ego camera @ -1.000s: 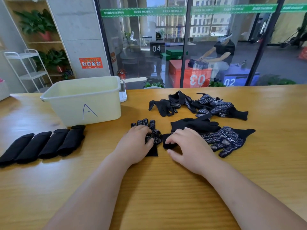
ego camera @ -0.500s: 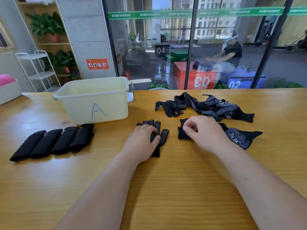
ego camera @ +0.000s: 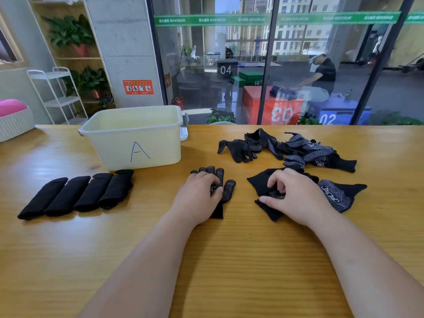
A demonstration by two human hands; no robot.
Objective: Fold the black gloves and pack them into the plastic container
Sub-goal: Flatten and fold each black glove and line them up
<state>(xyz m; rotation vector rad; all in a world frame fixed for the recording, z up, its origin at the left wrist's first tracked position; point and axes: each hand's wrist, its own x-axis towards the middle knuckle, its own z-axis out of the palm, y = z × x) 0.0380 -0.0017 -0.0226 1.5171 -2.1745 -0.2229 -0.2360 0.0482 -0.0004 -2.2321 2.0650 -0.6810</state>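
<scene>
One dotted glove is lying under the flat left grip; the right grip is pinching a second glove, risking bunching.

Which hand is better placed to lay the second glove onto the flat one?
The right hand: its fingers pinch the loose glove, just beside the flat glove, which the left hand presses onto the table.
</scene>
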